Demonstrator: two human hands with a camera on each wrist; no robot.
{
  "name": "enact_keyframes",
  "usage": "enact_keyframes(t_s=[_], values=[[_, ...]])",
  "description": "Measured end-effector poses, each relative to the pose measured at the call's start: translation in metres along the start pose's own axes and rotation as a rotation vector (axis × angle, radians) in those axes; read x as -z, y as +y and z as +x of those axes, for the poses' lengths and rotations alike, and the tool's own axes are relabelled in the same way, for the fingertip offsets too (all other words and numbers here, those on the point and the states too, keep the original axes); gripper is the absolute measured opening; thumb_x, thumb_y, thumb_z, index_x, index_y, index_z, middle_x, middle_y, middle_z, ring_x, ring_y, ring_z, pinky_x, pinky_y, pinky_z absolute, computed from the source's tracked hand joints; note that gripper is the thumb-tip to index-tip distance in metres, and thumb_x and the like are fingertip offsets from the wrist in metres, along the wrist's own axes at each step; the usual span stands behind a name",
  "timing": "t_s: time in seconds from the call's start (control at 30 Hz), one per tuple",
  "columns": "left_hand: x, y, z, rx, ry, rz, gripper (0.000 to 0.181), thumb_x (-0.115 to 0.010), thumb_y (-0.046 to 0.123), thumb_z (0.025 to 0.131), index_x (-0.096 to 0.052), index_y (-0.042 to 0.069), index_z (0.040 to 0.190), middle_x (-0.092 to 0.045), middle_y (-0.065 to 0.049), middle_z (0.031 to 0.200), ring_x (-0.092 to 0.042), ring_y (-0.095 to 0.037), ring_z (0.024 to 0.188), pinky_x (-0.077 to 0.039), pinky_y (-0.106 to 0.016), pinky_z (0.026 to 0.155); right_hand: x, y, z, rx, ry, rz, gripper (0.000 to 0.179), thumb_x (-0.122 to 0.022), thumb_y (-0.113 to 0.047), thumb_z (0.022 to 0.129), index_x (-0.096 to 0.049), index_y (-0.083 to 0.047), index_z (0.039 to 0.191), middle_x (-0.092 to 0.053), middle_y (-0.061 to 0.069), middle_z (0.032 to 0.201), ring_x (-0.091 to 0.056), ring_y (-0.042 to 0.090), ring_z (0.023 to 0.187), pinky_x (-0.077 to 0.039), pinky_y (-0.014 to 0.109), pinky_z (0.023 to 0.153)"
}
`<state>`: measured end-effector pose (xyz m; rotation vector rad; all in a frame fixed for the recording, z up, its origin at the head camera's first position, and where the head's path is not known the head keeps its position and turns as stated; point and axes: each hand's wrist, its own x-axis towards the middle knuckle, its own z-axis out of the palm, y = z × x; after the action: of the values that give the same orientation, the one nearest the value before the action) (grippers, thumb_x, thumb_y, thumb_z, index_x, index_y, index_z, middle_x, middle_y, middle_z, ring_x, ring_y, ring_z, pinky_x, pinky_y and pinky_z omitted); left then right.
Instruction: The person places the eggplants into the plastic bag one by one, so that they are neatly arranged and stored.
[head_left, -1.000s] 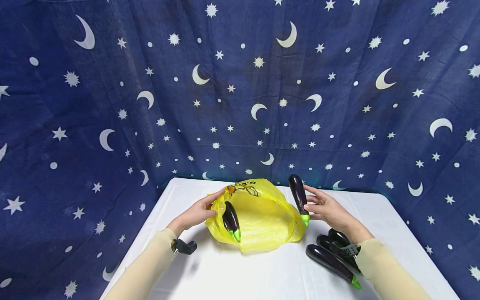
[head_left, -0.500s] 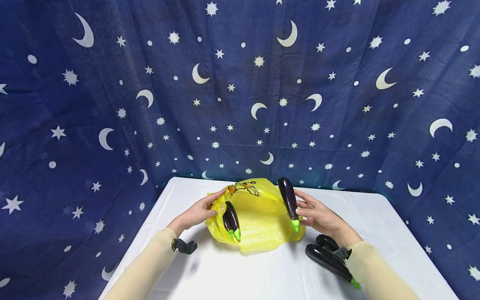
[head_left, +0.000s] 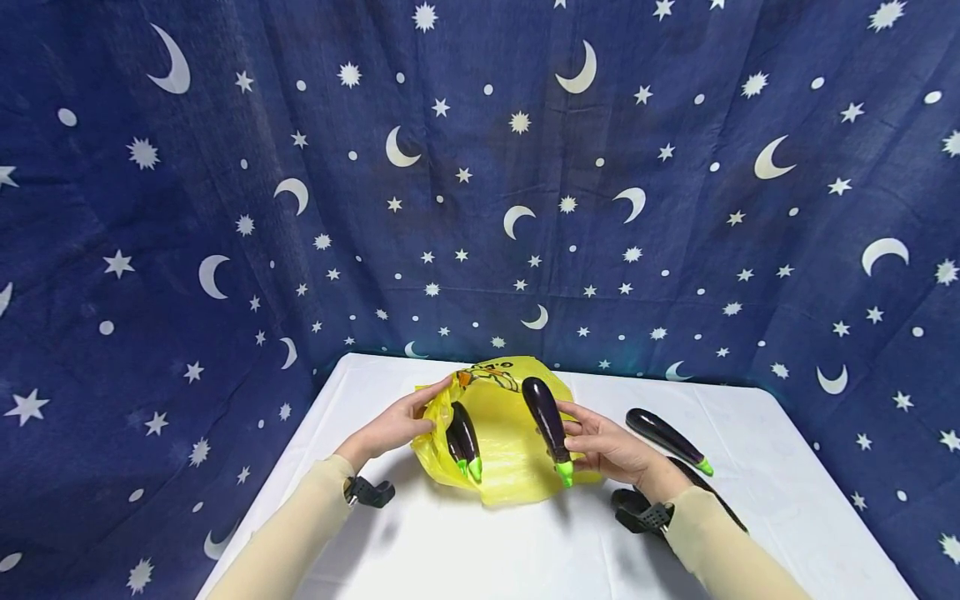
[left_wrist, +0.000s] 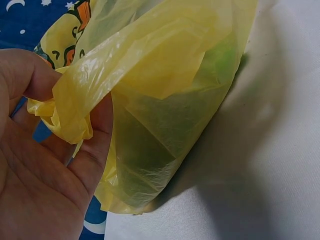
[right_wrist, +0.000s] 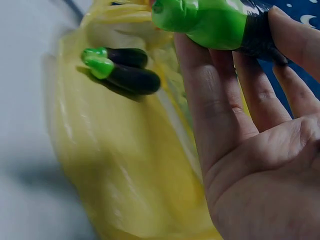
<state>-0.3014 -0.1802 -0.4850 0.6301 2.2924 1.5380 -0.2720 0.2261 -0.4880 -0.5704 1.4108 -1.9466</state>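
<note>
A yellow plastic bag (head_left: 504, 467) lies on its side on the white table, its mouth facing me. My left hand (head_left: 396, 427) grips the left edge of that mouth, and the left wrist view shows the crumpled film (left_wrist: 80, 110) between thumb and fingers. Two eggplants (head_left: 465, 435) with green stems rest inside at the left. Another eggplant (head_left: 543, 412) is pinched in my right hand (head_left: 611, 448), held in front of the bag's mouth with its green end down toward me. Close up in the right wrist view, its green stem end (right_wrist: 215, 22) lies across the fingertips.
More eggplants lie on the table to the right: one eggplant (head_left: 667, 439) is in plain sight, while others (head_left: 720, 500) are partly covered by the right forearm. A dark blue cloth (head_left: 480, 167) with moons and stars hangs behind the white table (head_left: 465, 550).
My right hand has carried its eggplant left and lower, from the bag's right edge to in front of the opening. The left hand has stayed on the bag.
</note>
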Motion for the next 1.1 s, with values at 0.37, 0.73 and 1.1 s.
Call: enact_keyframes(t_s=[0.37, 0.73, 1.1], values=[[-0.001, 0.000, 0.000, 0.007, 0.013, -0.008, 0.082, -0.059, 0.000, 0.090, -0.035, 0.034, 0.161, -0.027, 0.005, 0.167, -0.032, -0.019, 0.147, -0.035, -0.036, 0.112, -0.012, 0.031, 0.026, -0.073, -0.023, 0.010, 0.079, -0.060, -0.003, 0.099, -0.016, -0.010, 0.164, -0.053, 0.017, 0.145, -0.068, 0.021, 0.106, -0.055, 0.046, 0.092], [0.000, 0.002, -0.001, 0.003, -0.011, -0.066, 0.082, -0.058, -0.001, 0.091, -0.033, 0.032, 0.162, -0.025, -0.001, 0.167, -0.039, -0.022, 0.142, -0.045, -0.030, 0.101, -0.016, 0.051, 0.055, -0.121, 0.088, -0.006, 0.081, -0.064, -0.004, 0.098, -0.019, -0.014, 0.165, -0.050, 0.027, 0.146, -0.069, 0.027, 0.108, -0.056, 0.046, 0.090], [0.000, 0.003, -0.002, 0.010, -0.007, -0.077, 0.082, -0.059, 0.000, 0.090, -0.033, 0.030, 0.162, -0.024, -0.002, 0.168, -0.036, -0.024, 0.144, -0.043, -0.034, 0.105, -0.017, 0.063, 0.084, -0.108, 0.173, -0.043, 0.078, -0.067, -0.006, 0.098, -0.025, -0.016, 0.164, -0.053, 0.023, 0.145, -0.065, 0.031, 0.115, -0.054, 0.050, 0.093]])
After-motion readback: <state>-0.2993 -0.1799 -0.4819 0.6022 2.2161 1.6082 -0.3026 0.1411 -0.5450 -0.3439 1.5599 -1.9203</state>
